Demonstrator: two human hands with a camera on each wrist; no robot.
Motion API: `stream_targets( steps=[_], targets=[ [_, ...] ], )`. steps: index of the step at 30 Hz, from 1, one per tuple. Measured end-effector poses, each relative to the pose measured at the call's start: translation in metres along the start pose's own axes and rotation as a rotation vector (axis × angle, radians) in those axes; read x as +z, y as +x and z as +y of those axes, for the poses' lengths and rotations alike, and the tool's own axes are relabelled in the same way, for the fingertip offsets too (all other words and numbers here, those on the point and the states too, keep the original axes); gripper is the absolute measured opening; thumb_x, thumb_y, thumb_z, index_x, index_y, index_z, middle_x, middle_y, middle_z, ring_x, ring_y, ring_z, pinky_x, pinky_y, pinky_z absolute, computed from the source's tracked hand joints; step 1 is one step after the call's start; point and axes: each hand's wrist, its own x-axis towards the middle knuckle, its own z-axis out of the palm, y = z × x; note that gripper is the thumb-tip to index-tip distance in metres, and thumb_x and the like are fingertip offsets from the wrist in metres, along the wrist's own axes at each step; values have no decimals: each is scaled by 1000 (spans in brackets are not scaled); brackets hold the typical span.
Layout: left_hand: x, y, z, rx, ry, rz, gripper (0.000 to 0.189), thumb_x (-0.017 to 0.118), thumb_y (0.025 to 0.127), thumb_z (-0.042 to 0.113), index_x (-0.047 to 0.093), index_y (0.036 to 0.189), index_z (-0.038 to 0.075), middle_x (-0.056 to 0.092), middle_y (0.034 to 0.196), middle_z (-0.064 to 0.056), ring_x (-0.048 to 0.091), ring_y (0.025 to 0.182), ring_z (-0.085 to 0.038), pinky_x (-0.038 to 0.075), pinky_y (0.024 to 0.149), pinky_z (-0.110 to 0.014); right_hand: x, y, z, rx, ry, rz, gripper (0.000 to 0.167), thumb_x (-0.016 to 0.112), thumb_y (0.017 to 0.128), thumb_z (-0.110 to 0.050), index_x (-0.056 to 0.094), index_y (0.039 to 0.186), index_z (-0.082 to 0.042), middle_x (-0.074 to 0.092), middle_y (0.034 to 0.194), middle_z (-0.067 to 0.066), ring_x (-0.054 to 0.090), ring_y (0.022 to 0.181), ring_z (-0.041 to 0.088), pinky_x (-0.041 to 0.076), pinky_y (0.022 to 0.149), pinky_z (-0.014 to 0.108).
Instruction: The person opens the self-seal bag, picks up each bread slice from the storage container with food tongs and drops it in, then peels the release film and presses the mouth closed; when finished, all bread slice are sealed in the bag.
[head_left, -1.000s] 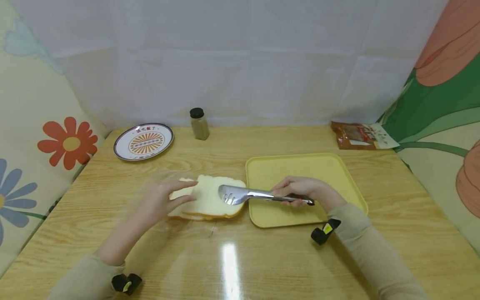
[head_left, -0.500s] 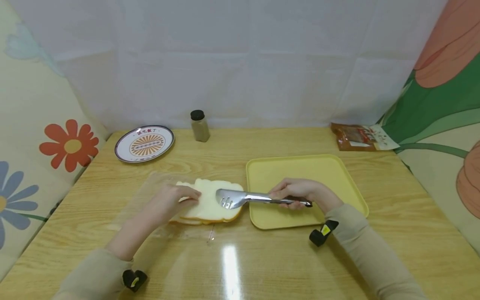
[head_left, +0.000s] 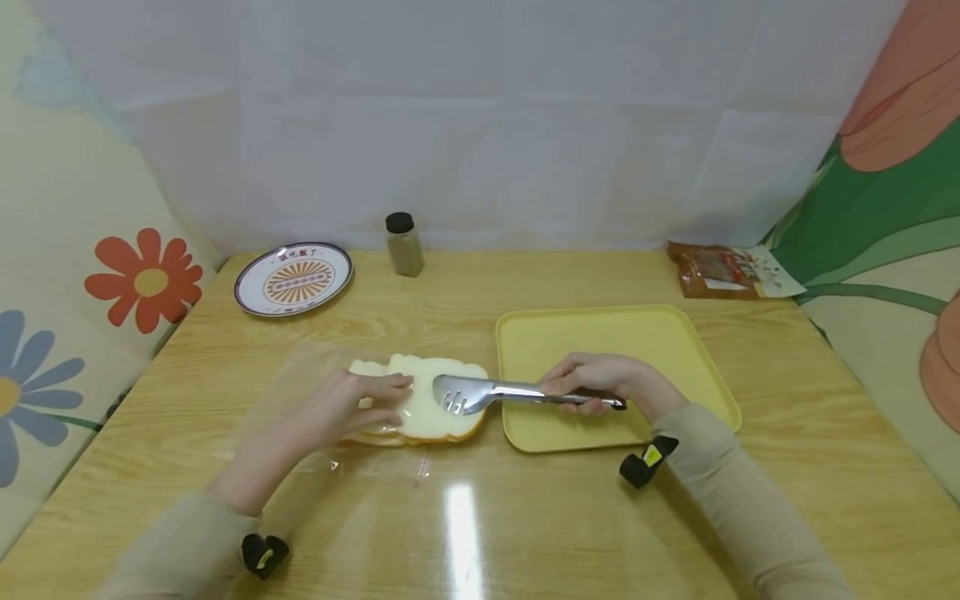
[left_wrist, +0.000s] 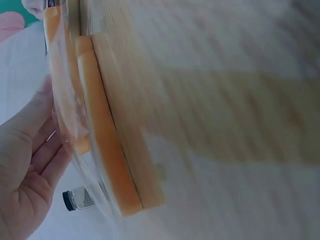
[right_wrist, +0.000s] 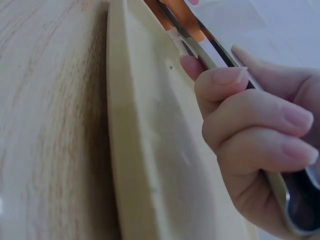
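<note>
My right hand [head_left: 600, 382] grips metal tongs [head_left: 463, 394] by the dark handle, fingers curled round it in the right wrist view. Their slotted head lies on the top bread slice [head_left: 426, 421]; the lower arm is hidden in the head view. Another slice lies beneath, shifted left. A clear plastic bag [head_left: 288, 379] spreads around the slices' left end. My left hand [head_left: 341, 408] is over that end, fingers extended with a gap between them. In the left wrist view, its fingers rest against the plastic beside the orange-crusted bread [left_wrist: 102, 135].
A yellow tray [head_left: 600, 329] lies under the right hand, beside the bread. At the back stand an oval plate [head_left: 296, 282] and a black-capped jar [head_left: 405, 246]. A brown food packet [head_left: 720, 271] lies at the back right, near the wall.
My left hand has come right onto the bread's left end; its fingers drew together, then spread apart again. The right hand and tongs have hardly moved.
</note>
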Motion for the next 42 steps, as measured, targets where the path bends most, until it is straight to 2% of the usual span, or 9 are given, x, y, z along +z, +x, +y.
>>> stream_targets(
  steps=[8,13,17,20,24,27,33,37,42],
  targets=[
    [5,1,-2,36,64,115,15,76,75,4,76,88,11,74,96,-6,70,89,-24,57,80,-39,3,1,3,-8,-4,3,29,52,96,-19,59,108,6,52,59,0,36,39,3,30,35,15],
    [9,1,-1,56,77,206,14,76,74,1,75,85,9,74,91,-6,71,82,-22,58,73,-35,5,1,5,-15,-7,-2,30,53,96,-20,59,110,6,53,59,-1,36,38,3,30,34,15],
    [10,3,2,66,47,283,16,76,73,1,74,87,7,74,92,-8,71,86,-24,57,77,-34,5,1,6,-5,-10,10,32,54,95,-19,60,116,3,53,57,-2,37,38,3,29,34,15],
    [11,4,2,74,23,336,18,77,72,-1,74,87,7,74,92,-7,71,87,-24,53,86,-22,3,2,8,-14,-9,15,33,54,95,-19,60,119,2,51,56,-2,37,37,2,29,34,15],
    [11,5,0,87,-18,417,21,76,69,-7,73,86,6,74,89,-7,71,84,-20,45,87,-4,2,2,10,-40,-8,-1,33,54,95,-21,60,118,3,51,55,-3,36,36,2,29,33,16],
    [9,6,1,103,-36,463,23,75,68,-12,73,85,4,74,87,-8,71,83,-17,48,81,-4,2,1,9,-43,-17,-24,33,53,96,-20,60,116,5,52,56,-3,36,37,2,29,33,16],
    [6,10,4,93,-8,511,24,75,68,-11,74,85,5,74,84,-6,70,78,-10,50,73,-7,2,1,3,-49,-77,-16,30,51,97,-17,59,111,8,53,55,-3,36,36,2,29,33,16],
    [7,12,6,82,-11,488,22,75,69,-9,73,85,6,74,84,-5,70,79,-11,49,77,-5,3,0,-2,-50,-89,-3,31,52,96,-18,61,117,3,53,55,-3,36,36,3,30,33,16],
    [10,15,6,107,-24,464,21,75,69,-9,73,84,5,74,83,-6,71,80,-14,49,80,-6,5,2,-6,-69,-81,-17,35,52,97,-18,58,125,1,54,56,-3,36,36,3,30,33,16]
  ],
)
